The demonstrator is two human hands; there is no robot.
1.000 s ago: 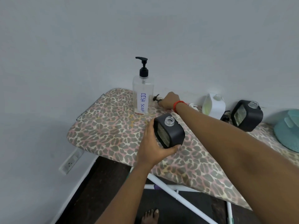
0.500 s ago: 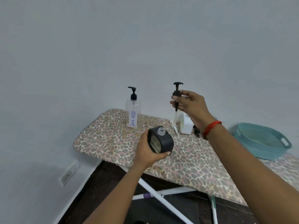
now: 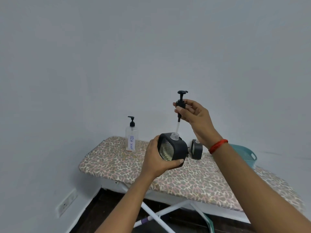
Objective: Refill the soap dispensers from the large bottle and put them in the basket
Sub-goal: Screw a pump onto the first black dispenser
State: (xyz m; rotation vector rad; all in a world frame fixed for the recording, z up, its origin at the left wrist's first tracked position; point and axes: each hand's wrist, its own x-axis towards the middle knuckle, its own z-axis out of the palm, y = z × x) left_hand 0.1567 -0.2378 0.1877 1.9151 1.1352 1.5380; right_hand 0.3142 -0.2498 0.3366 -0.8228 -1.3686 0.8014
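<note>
Centre frame, my left hand wraps the black dispenser by its sides, held above the ironing board. I judge it smooth-cased and weighty with soap, so it wants that full grip. Just above, my right hand pinches the pump at its collar, with the light, bendy tube tip at the open neck. Farther back, right of centre, are a second dispenser and the basket.

Saw tan-and-pink leopard spots on the board cover, black on the held dispenser, the standing dispenser and the pump, teal on the basket, red on the wristband.
</note>
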